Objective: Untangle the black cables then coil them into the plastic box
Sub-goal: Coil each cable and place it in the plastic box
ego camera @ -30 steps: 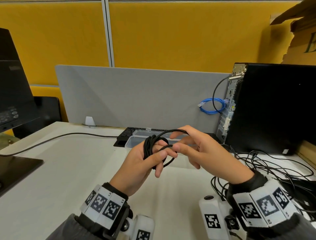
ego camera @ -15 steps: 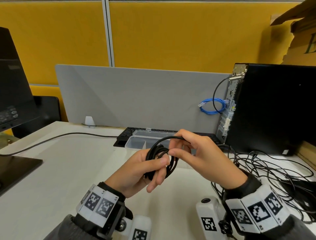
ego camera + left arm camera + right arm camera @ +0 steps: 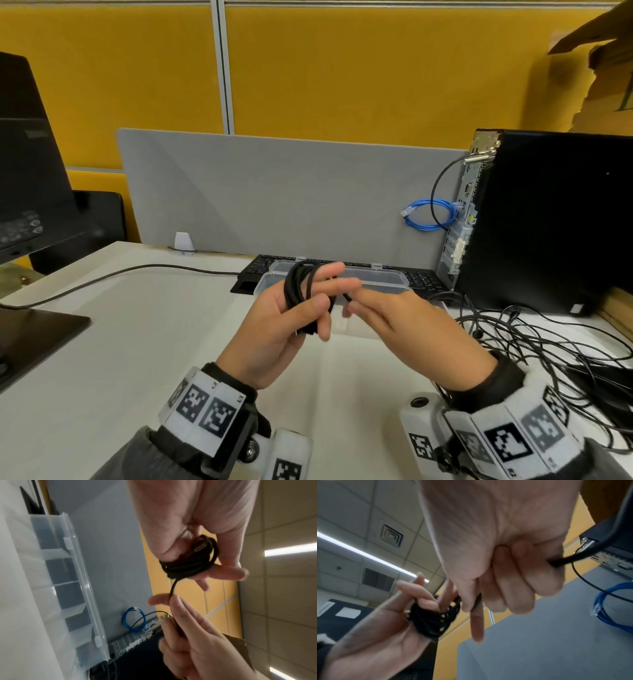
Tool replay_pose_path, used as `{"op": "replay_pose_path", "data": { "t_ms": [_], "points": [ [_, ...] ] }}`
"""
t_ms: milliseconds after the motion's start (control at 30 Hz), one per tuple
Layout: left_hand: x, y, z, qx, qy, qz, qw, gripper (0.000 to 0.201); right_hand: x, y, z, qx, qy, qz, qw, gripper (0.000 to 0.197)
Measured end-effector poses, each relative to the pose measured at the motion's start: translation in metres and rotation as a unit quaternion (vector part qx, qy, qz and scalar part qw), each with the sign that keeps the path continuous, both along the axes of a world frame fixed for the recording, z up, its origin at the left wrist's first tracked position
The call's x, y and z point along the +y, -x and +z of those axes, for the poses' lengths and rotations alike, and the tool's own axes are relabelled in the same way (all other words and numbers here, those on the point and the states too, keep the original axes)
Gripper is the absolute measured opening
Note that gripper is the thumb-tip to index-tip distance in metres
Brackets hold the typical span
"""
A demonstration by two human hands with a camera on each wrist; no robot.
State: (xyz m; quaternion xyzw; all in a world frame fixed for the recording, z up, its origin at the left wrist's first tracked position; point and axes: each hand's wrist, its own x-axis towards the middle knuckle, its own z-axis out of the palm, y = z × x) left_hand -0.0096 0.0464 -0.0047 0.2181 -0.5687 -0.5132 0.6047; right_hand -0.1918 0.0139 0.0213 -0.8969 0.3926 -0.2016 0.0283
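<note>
My left hand (image 3: pixel 301 305) holds a small black cable coil (image 3: pixel 301 291) wound round its fingers above the desk; the thumb presses the loops. In the left wrist view the coil (image 3: pixel 190 561) shows a metal plug tucked inside. My right hand (image 3: pixel 383 308) pinches the coil's free strand (image 3: pixel 173 589) just to the right of it; the strand (image 3: pixel 565 559) leaves past the curled fingers. The clear plastic box (image 3: pixel 373 279) sits open behind both hands, its compartments (image 3: pixel 56 574) showing nothing inside. A tangle of thin black cables (image 3: pixel 548 346) lies at the right.
A black keyboard (image 3: pixel 421 277) lies behind the box against a grey divider (image 3: pixel 274 195). A black computer tower (image 3: pixel 555 219) with a blue cable (image 3: pixel 428 216) stands at the right. A monitor (image 3: pixel 24 171) and its base stand left, a cable (image 3: pixel 120 274) running across the white desk (image 3: pixel 137 342).
The right hand carried the strand round the left fingers, then drew back to the right. The wide loop seen earlier has tightened into the coil.
</note>
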Motion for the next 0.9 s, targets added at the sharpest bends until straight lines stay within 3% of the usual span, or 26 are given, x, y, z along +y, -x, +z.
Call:
{"op": "replay_pose_path", "data": {
  "t_ms": [200, 333, 400, 500, 633, 700, 800, 900],
  "points": [
    [-0.002, 0.004, 0.001, -0.027, 0.009, 0.094, 0.995, 0.054, 0.011, -0.005, 0.006, 0.092, -0.104, 0.039, 0.990, 0.031],
    [-0.004, 0.009, -0.003, -0.102, -0.006, 0.152, 0.983, 0.021, 0.017, -0.012, -0.002, 0.125, -0.112, 0.059, 0.984, 0.030],
    [-0.004, 0.010, -0.004, -0.144, -0.047, 0.162, 0.975, 0.021, 0.020, -0.010, 0.001, 0.130, -0.063, 0.055, 0.988, 0.029],
    [-0.002, 0.011, -0.004, -0.258, -0.050, 0.164, 0.951, 0.039, 0.019, -0.003, 0.013, 0.134, 0.079, 0.017, 0.988, 0.030],
    [0.001, 0.011, -0.004, -0.392, -0.024, 0.133, 0.910, 0.042, 0.014, 0.002, 0.026, 0.053, 0.194, 0.014, 0.979, 0.037],
    [0.005, 0.015, -0.001, -0.368, -0.010, 0.118, 0.922, 0.030, 0.009, 0.011, 0.028, -0.013, 0.214, 0.034, 0.976, 0.034],
    [0.007, 0.009, 0.005, -0.298, -0.028, 0.126, 0.946, 0.024, 0.001, 0.027, 0.032, -0.039, 0.217, 0.016, 0.975, 0.036],
    [0.005, -0.013, 0.009, -0.244, -0.051, 0.187, 0.950, 0.027, -0.018, 0.057, 0.032, -0.071, 0.138, -0.048, 0.987, 0.038]
  ]
}}
